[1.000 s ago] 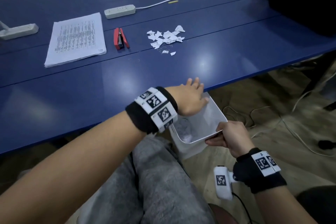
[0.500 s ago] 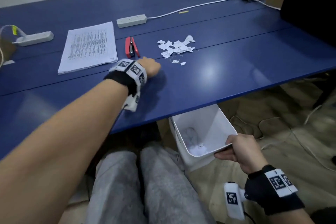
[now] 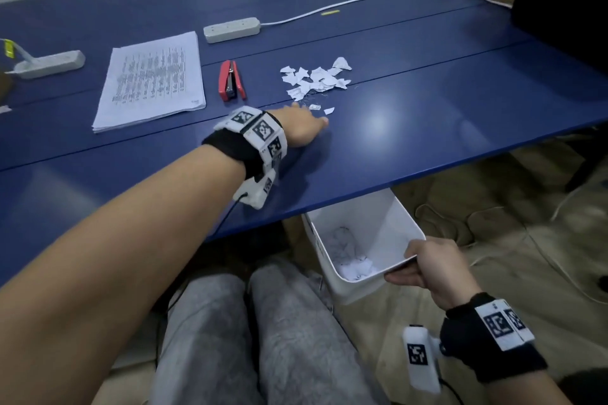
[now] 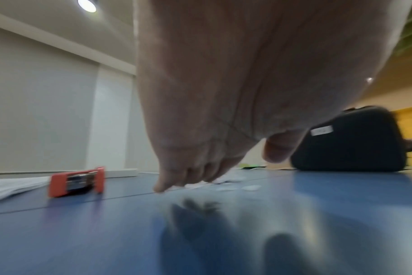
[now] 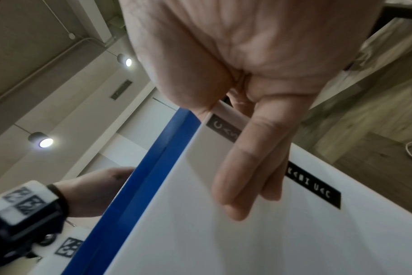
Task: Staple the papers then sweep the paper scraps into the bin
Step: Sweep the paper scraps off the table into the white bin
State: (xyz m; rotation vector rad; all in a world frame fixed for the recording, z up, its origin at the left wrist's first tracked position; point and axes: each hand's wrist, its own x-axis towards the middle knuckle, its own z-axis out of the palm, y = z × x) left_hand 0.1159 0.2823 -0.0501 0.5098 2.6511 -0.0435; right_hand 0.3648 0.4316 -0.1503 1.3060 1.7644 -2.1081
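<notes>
Right hand (image 3: 434,270) grips the white bin (image 3: 332,260) rim; scraps (image 3: 358,268) lie inside. Left hand (image 3: 301,128) flat, fingers straight, fingertips blurred.

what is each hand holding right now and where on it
The right hand grips the white bin by its near right rim, thumb inside, fingers under the lip. The left hand holds nothing; it is stretched over the table by the paper scraps.

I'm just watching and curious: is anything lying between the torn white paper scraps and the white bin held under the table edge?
Nothing visible does. Bare blue tabletop runs from the torn white paper scraps to the edge above the white plastic bin, which the right hand grips. The left hand sits beside the scraps.
</notes>
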